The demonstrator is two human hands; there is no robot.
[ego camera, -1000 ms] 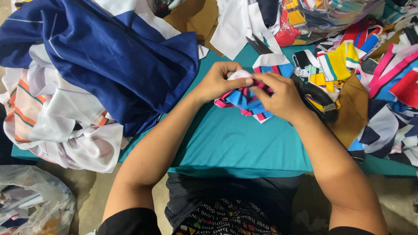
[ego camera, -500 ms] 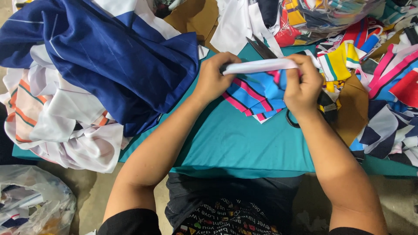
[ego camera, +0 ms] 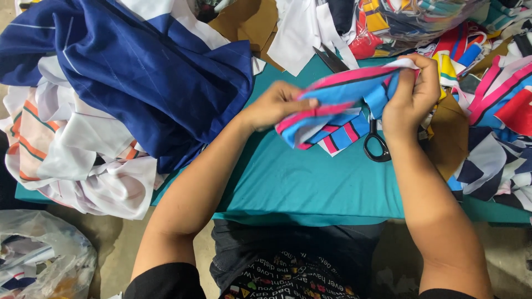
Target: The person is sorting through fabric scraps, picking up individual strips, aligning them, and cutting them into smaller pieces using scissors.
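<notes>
At far left a clear plastic bag (ego camera: 39,260) on the floor holds fabric scraps, and a navy and white cloth heap (ego camera: 127,83) covers the left of the teal desk (ego camera: 310,182). The left hand (ego camera: 274,105) pinches one end of a pink, blue and black striped strip (ego camera: 346,91); the right hand (ego camera: 410,97) grips the other end closed. Half a second ago the hands held a white folded edge level; now the strip is turned, stripes showing, and slopes up to the right above the desk, over more striped pieces (ego camera: 332,133). Black-handled scissors (ego camera: 377,145) lie beneath the right hand. At top right another clear bag (ego camera: 421,16) bulges with bright offcuts
</notes>
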